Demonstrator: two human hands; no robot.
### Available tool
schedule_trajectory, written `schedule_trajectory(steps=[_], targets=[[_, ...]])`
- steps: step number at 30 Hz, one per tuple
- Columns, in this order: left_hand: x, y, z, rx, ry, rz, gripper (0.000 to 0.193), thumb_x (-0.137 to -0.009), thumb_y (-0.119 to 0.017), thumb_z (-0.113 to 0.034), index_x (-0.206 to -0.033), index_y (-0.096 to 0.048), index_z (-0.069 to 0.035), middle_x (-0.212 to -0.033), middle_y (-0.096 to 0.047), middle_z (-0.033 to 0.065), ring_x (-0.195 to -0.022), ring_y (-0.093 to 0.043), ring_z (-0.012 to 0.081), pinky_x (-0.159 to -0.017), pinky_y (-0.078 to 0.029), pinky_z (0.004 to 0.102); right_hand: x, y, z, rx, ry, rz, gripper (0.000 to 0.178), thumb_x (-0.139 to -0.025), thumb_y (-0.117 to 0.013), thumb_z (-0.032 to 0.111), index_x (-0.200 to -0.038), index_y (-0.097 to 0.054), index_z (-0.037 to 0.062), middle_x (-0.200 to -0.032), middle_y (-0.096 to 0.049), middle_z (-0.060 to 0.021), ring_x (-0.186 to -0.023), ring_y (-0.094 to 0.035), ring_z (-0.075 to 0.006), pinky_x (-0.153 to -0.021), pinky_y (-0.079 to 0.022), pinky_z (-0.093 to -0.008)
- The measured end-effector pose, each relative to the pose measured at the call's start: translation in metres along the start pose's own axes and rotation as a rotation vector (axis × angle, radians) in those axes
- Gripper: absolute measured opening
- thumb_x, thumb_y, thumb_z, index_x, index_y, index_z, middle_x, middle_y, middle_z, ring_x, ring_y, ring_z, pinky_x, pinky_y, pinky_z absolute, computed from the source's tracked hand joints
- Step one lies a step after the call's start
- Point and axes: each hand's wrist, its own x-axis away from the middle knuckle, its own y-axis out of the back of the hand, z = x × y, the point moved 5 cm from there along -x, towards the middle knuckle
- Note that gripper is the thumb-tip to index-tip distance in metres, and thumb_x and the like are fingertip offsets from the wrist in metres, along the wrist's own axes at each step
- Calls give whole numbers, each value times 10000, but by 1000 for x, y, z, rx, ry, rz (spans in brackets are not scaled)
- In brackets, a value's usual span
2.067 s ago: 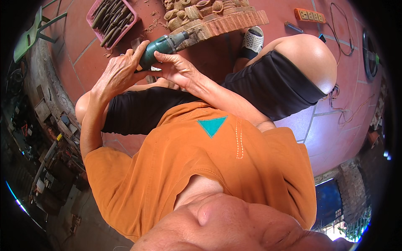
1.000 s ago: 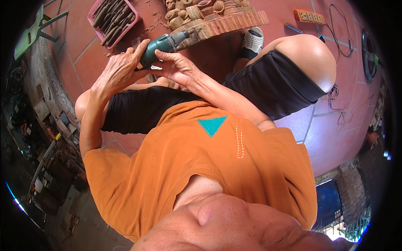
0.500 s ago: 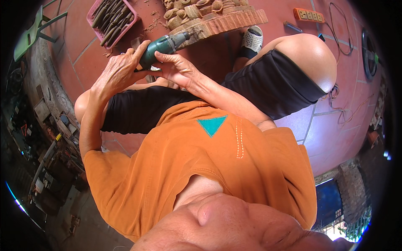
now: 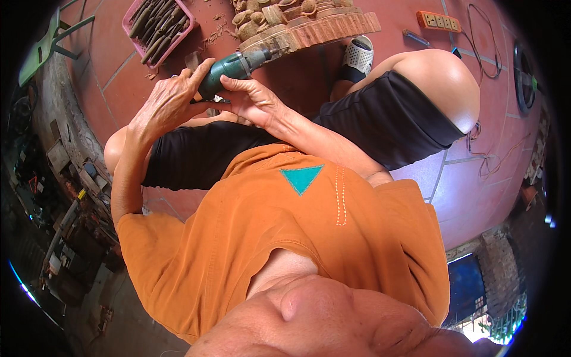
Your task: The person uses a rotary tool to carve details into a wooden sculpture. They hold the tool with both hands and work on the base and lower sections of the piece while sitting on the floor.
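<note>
A dark green rotary power tool with a grey nose lies across my two hands, pointing right toward a carved wooden piece. My left hand is wrapped around its rear end. My right hand grips it from below and the near side, thumb along the body. The nose overlaps the wood's thick lower edge in the view; whether a bit touches the wood is not visible. Rounded carvings cover the wood above that edge.
A pink basket of long dark carving tools stands at the far left, wood shavings beside it. An orange power strip with cables lies at the far right. A green chair is on the left. My knees flank the work.
The power tool has tilted and shifted slightly right, its nose a little lower. Both hands keep their hold, and the wooden piece looks unmoved.
</note>
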Motion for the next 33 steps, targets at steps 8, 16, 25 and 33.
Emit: schedule_trajectory(steps=[8, 16, 25, 33], targets=[[-1, -1, 1, 6, 6, 19, 757, -790, -740, -287, -1423, -364, -111, -861, -606, 188, -752, -649, 354, -654, -508, 431, 0, 2, 0, -12, -9, -21, 311, -845, -725, 98, -1130, -601, 93, -1088, -641, -61, -1110, -601, -240, -1025, -442, -539], [-2, 3, -1, 4, 7, 25, 773, -778, -750, -280, -1425, -363, -109, -863, -600, 180, -768, -652, 347, -662, -508, 430, 0, 0, 1, -18, -15, -23, 328, -840, -729, 95, -1136, -588, 104, -1084, -634, -49, -1137, -582, -231, -1038, -423, -557], [-3, 3, 0, 14, 15, 33, 786, -766, -760, -271, -1426, -362, -116, -872, -601, 177, -771, -654, 345, -664, -510, 429, 1, -1, 0, -53, -5, -19, 380, -863, -699, 77, -1215, -557, 58, -1176, -609, -105, -1157, -568, -262, -1054, -408, -539], [-3, 2, 0, -8, 10, 40, 791, -765, -762, -279, -1426, -358, -121, -876, -603, 179, -776, -656, 350, -667, -511, 426, 2, -4, 1, -58, -15, -9, 374, -862, -699, 72, -1208, -558, 45, -1170, -609, -105, -1150, -570, -264, -1044, -415, -539]])
